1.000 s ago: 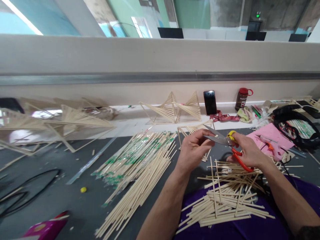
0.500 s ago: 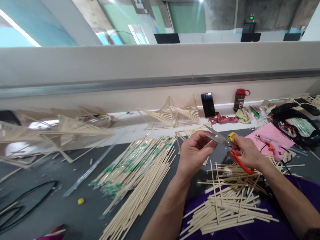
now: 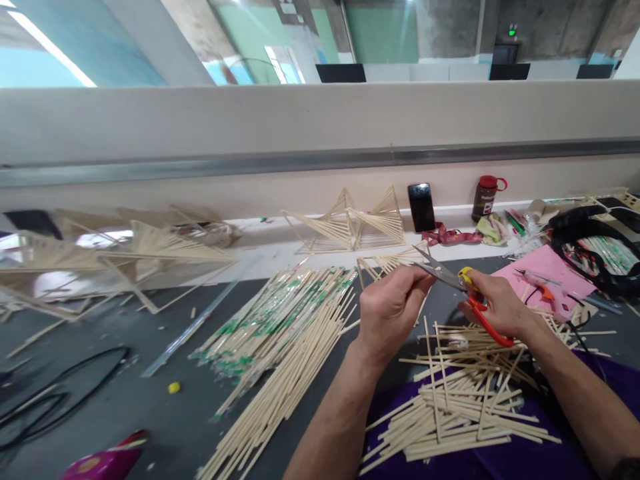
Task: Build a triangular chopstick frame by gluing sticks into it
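Note:
My right hand (image 3: 493,307) is closed through the handles of a pair of scissors (image 3: 483,321) with one yellow and one red-orange loop. Their blades are parted and point left, at the fingertips of my left hand (image 3: 393,308). That hand is closed in a pinch. A thin wooden stick (image 3: 351,327) pokes out on its left side; the rest of it is hidden by the fingers. Below both hands, a loose heap of cut sticks (image 3: 450,413) lies on purple cloth. Left of my left hand are long bare sticks (image 3: 285,393).
Plastic-wrapped sticks (image 3: 270,320), a clear ruler (image 3: 190,330) and a black cable (image 3: 75,380) lie on the dark table. Stick frameworks (image 3: 330,230) stand by the wall. A phone (image 3: 421,207), a bottle (image 3: 484,199) and a glue gun on pink paper (image 3: 533,267) are to the right.
My left hand has turned and its fingers have closed more tightly; a stick now shows on its left side. The scissors stay parted by its fingertips. The view has shifted slightly left.

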{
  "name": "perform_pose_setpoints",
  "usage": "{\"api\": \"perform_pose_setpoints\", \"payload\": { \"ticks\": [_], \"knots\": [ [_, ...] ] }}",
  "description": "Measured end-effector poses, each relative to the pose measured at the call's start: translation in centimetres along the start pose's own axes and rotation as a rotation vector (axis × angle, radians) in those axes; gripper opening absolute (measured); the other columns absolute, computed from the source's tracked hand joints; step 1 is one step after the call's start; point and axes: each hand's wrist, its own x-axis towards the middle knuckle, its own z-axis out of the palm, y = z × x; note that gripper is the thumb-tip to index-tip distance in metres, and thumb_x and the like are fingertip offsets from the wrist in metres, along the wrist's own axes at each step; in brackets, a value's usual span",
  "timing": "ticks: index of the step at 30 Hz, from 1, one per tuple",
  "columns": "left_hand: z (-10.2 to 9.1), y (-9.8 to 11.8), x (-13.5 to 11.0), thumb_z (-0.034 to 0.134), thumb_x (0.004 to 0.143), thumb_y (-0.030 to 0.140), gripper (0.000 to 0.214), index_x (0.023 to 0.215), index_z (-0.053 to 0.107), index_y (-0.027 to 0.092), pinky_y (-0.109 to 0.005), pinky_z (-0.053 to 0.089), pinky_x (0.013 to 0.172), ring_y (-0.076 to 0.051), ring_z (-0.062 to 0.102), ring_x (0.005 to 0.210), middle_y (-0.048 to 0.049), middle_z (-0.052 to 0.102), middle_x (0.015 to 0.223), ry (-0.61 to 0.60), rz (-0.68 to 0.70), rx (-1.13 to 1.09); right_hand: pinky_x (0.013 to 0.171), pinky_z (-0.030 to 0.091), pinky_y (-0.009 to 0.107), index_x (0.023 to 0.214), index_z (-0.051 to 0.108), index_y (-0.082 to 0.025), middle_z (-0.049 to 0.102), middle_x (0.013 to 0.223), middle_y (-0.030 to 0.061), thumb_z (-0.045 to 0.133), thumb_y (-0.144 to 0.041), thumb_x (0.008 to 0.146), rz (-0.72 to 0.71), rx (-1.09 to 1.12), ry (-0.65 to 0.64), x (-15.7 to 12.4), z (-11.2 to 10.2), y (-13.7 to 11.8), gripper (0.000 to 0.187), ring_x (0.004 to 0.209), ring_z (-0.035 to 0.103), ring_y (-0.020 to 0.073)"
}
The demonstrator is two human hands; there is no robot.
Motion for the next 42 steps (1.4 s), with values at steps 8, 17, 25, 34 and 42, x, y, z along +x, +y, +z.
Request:
{"api": "perform_pose_setpoints", "payload": {
  "ticks": [8,17,25,34,42],
  "knots": [
    [-0.4,0.1,0.1,0.063,0.083,0.026,0.016,0.070,0.070,0.022,-0.022,0.041,0.055,-0.011,0.054,0.052,0.0021,0.065,0.059,-0.120,-0.187,-0.180,0.051,0.031,0.023,0.077,0.044,-0.022,0.052,0.059,-0.0032,0.051,-0.031,0.079,-0.047,0.025,-0.019,-0.1,-0.2,0.4,0.011,0.051,0.044,0.0117],
    [-0.5,-0.4,0.5,0.072,0.072,0.037,0.022,0.065,0.067,0.017,-0.019,0.020,0.038,-0.005,0.033,0.039,0.0021,0.053,0.048,-0.350,-0.655,-0.729,0.051,0.030,0.022,0.071,0.044,-0.021,0.049,0.059,-0.0039,0.053,-0.026,0.076,-0.137,-0.016,-0.020,-0.4,-1.4,0.9,0.011,0.051,0.042,0.0097],
    [0.5,-1.5,0.8,0.077,0.062,0.047,0.034,0.066,0.065,0.015,-0.017,0.010,0.033,-0.001,0.024,0.031,0.0030,0.052,0.045,-0.522,-0.805,-0.954,0.051,0.028,0.021,0.074,0.048,-0.020,0.048,0.057,-0.0044,0.052,-0.027,0.076,-0.164,-0.018,-0.025,-0.5,-2.0,1.0,0.008,0.049,0.040,0.0089],
    [1.7,-1.2,-0.2,0.062,0.086,0.025,0.008,0.089,0.067,0.019,-0.022,0.048,0.063,-0.011,0.063,0.065,-0.0012,0.071,0.078,0.130,0.014,0.143,0.056,0.028,0.023,0.079,0.057,-0.019,0.050,0.057,-0.0033,0.055,-0.031,0.077,0.135,-0.097,0.021,-0.1,-1.7,-0.2,0.013,0.052,0.039,0.0106],
    [2.1,-1.9,-0.2,0.058,0.092,0.020,0.009,0.085,0.062,0.017,-0.019,0.047,0.062,-0.011,0.068,0.069,-0.0015,0.073,0.077,0.233,0.320,0.355,0.056,0.028,0.024,0.083,0.058,-0.019,0.052,0.058,-0.0033,0.054,-0.034,0.078,0.164,-0.015,-0.011,-0.2,-1.1,-0.5,0.017,0.054,0.043,0.0114]
  ]
}}
